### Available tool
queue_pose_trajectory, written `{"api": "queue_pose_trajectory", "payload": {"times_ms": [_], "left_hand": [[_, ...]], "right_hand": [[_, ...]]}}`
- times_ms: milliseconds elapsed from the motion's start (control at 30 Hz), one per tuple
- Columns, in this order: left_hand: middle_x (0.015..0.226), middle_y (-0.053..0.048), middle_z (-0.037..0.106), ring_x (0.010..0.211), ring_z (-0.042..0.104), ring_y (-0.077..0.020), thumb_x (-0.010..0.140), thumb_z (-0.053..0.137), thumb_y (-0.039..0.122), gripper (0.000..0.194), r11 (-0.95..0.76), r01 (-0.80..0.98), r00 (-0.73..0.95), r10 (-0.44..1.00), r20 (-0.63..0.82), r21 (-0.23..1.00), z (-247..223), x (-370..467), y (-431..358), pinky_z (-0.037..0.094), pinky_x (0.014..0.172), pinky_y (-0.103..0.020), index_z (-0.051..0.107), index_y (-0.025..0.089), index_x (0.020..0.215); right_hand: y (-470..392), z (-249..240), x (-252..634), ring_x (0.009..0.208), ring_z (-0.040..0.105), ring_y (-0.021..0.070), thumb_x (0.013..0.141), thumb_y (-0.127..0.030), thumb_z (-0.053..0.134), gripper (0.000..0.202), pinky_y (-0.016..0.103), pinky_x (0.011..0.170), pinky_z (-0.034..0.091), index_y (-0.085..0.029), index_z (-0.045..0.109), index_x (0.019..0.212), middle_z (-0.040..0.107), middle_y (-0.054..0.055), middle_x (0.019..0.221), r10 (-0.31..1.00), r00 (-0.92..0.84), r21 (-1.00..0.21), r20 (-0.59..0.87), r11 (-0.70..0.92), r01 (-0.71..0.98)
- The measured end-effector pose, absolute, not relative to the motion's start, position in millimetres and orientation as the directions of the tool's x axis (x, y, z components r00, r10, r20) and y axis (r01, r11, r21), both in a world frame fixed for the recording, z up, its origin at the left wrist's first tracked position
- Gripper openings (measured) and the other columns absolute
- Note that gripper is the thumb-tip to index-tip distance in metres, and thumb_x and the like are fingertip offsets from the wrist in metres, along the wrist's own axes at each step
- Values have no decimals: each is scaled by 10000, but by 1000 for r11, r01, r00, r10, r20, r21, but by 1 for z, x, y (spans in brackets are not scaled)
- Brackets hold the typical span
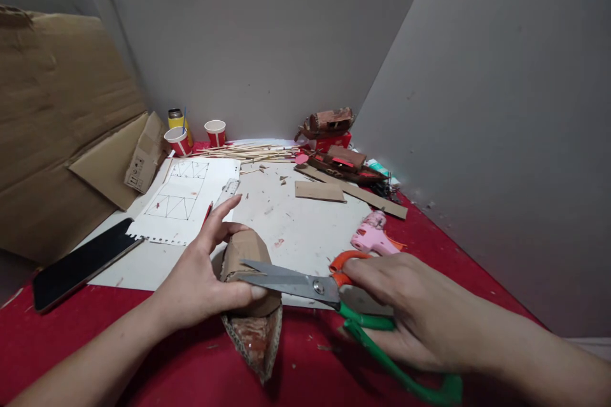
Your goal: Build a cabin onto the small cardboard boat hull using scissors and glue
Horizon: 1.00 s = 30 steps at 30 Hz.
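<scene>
My left hand (203, 273) grips a small cardboard boat (252, 337) by its side, thumb across the front of its curved cardboard cover (247, 248). The pointed, brown-stained end of the boat faces down toward me. In my right hand (413, 305) is a pair of scissors (298, 283) with orange and green handles. Its blades are slightly parted and lie against the cover, close to my left thumb. Part of the boat's far end and left side is hidden behind my left hand.
A pink glue gun (375, 234) lies beyond my right hand. Cardboard strips (319, 191), wooden sticks (252, 152) and two brown model boats (346, 162) sit farther back. At left are a phone (81, 264), a drawing sheet (162, 222), paper cups (216, 133) and a large cardboard sheet (52, 108).
</scene>
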<state>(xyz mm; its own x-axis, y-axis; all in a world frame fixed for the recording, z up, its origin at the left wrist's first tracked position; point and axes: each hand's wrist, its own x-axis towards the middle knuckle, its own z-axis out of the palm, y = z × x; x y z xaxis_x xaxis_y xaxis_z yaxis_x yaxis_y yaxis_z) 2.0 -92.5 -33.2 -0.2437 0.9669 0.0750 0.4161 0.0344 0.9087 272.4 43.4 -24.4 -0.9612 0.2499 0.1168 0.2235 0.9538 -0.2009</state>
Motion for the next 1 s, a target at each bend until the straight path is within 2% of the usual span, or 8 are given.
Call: {"api": "queue_pose_trajectory", "payload": {"times_ms": [233,433,533,700,833,1000], "left_hand": [[1259,-98,636,1153,634,-349,594,836,318,1128,80,415,-240,970,24,906,-31,5,-93,481,1012,-518,273,360,1571],[1264,-93,637,1027,676,-322,603,828,324,1145,105,406,-197,980,-26,908,-28,5,-93,532,927,-490,242,365,1585],[1300,-96,634,1092,665,-335,616,846,353,1133,93,401,-182,983,-20,911,-29,3,-93,522,961,-491,254,373,1583],[1330,-112,636,1237,598,-350,650,843,371,1062,48,361,-182,983,20,931,-29,-1,-94,431,1085,-519,302,347,1563],[1326,-111,625,1172,621,-312,653,852,323,1096,83,320,-157,987,-34,944,-27,1,-95,428,1079,-494,256,326,1573],[1338,-76,599,1038,659,-244,653,866,265,1138,112,285,-116,990,-81,952,-27,6,-95,461,1024,-433,204,364,1573]], "right_hand": [[46,-27,275,518,481,158,867,-299,525,173,283,520,345,-250,403,754,568,-9,654,208,-969,-158,129,969,187],[49,-29,279,511,471,160,904,-311,501,167,287,515,358,-244,435,765,571,-4,646,163,-977,-116,139,982,147],[48,-32,280,508,470,156,914,-323,484,180,285,517,359,-245,424,763,555,-11,636,150,-974,-112,168,985,132],[44,-34,278,540,503,163,878,-278,483,134,290,540,355,-246,409,771,554,-8,660,205,-961,-117,188,976,185],[41,-31,275,590,525,178,870,-315,553,141,299,561,358,-235,452,812,577,1,719,246,-961,-160,124,961,225],[38,-28,272,616,535,192,873,-352,583,156,310,572,363,-223,496,857,591,11,756,261,-962,-168,83,955,245]]}}
